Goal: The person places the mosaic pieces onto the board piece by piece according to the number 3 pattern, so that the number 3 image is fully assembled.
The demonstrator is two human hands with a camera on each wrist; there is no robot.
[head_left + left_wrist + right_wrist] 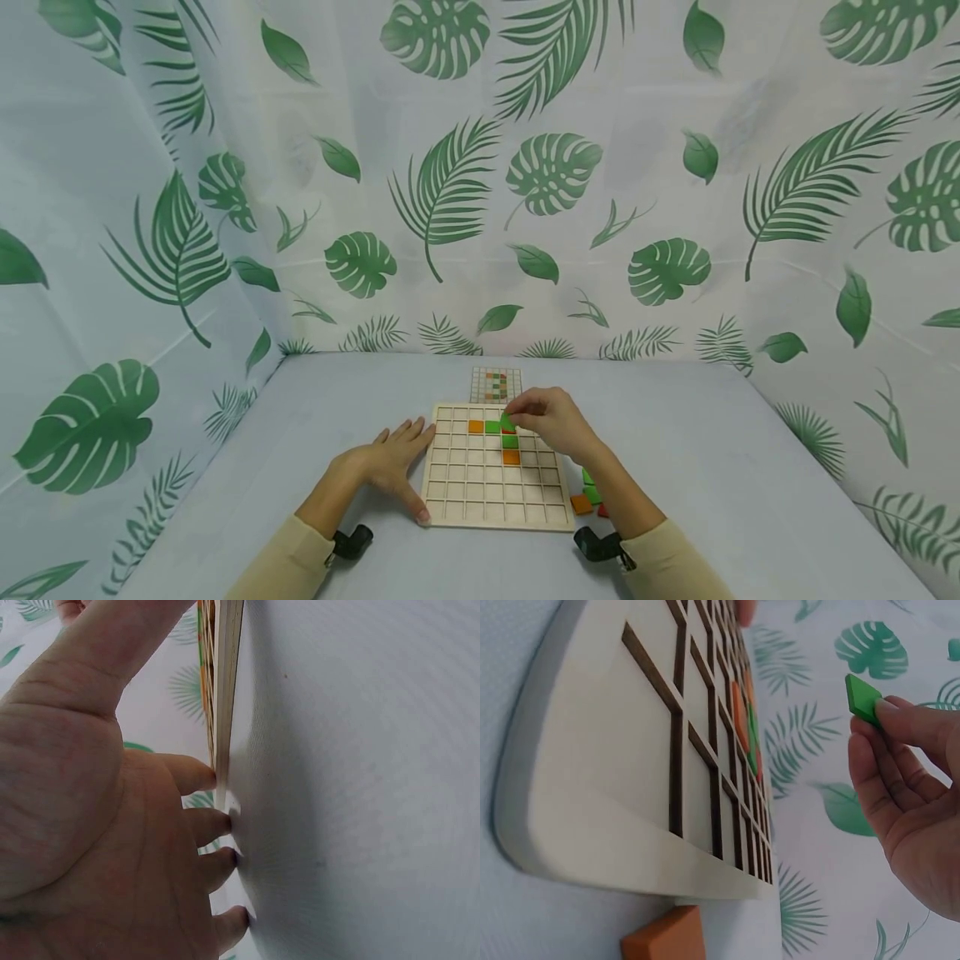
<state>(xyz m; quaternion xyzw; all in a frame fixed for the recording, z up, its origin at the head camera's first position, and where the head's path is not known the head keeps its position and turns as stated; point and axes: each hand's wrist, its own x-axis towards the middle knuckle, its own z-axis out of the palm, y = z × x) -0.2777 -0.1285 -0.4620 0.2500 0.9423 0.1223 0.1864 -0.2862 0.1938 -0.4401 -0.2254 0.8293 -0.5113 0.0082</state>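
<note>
Backdrop (pixel 637 108) with green leaves surrounds your table (pixel 750 467), on which the pale grid board (pixel 465 483) lies flat before you. Your left hand (pixel 390 462) is spread wide at the board's left side, thumb at the near corner and index fingertip touching the edge. Your right hand (pixel 553 425) pinches a green tile (pixel 861 697) between thumb and fingers, raised above the board. The pattern card (pixel 477 385) lies just beyond the board's far edge. Orange, green and partly hidden red tiles (pixel 511 457) sit in your grid; loose tiles (pixel 581 504) lie beside its near right corner.
</note>
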